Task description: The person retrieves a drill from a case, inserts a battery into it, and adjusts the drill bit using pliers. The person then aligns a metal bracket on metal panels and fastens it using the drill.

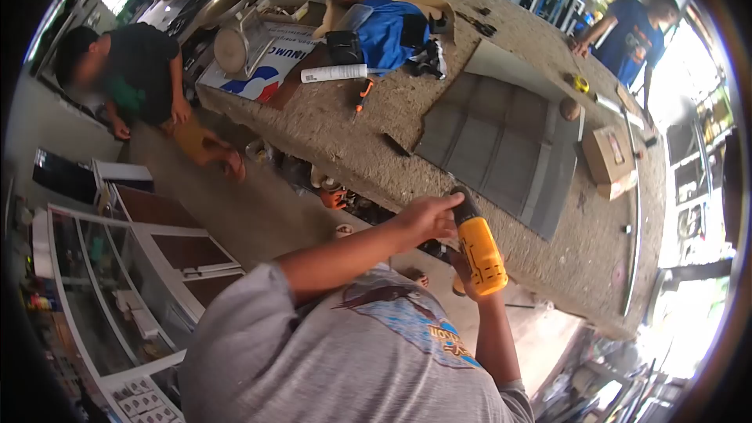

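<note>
A yellow and black power drill [482, 254] is held in front of my body, beside the near edge of the worktable. My left hand [427, 218] is closed at the drill's black chuck [465, 204], thumb along it. Below, my right hand [460, 268] grips the drill's handle, partly hidden behind the yellow body. No bit can be made out in the chuck. Just beyond the drill, a grey ribbed panel [501, 133] lies on the rough worktable [345, 133]. A short dark bar [397, 144] rests left of the panel.
An orange-handled screwdriver [363, 98], a white tube [334, 73] and a blue bag [392, 31] lie farther left. Rightward are a yellow tape measure [578, 82], a cardboard box [607, 155] and a long rod [633, 251]. One person [141, 70] is at left, another [633, 35] far right.
</note>
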Tool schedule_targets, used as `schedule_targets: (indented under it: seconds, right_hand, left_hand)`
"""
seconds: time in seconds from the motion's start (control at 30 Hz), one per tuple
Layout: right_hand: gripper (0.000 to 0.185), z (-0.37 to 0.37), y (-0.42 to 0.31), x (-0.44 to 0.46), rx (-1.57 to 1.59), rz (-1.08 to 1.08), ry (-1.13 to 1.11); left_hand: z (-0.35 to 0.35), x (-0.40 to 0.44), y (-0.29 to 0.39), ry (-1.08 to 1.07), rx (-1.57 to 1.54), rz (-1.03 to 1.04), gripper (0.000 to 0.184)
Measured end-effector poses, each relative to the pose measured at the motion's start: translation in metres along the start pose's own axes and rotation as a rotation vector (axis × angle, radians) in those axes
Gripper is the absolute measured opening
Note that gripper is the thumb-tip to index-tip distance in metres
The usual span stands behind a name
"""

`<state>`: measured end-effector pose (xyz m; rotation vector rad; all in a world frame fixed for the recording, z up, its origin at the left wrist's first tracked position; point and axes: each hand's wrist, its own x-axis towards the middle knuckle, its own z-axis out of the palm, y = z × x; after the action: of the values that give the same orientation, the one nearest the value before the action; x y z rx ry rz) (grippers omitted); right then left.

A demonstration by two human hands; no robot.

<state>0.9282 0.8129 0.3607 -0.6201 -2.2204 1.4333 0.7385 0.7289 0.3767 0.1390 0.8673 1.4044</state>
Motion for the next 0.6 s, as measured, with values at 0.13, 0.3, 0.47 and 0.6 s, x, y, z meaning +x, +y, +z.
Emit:
schedule_targets:
  seconds: [0.13,0.3,0.47,0.6]
  right_hand:
    - [0.035,0.055,-0.044,0.075,0.451,0.141,-0.114]
    - [0.032,0.154,-0.127,0.18,0.652,0.048,-0.227]
    - [0.039,0.251,-0.175,0.259,0.637,0.05,-0.463]
    - [0.109,0.267,-0.192,0.333,-0.158,-0.505,-0.641]
  left_hand:
    - [-0.052,-0.073,0.048,0.066,0.469,0.266,0.075]
    - [-0.1,-0.13,0.127,0.189,0.988,0.688,0.106]
    - [-0.16,-0.144,0.206,0.257,0.797,0.821,0.083]
    - [-0.223,-0.152,0.245,0.424,0.677,0.645,0.083]
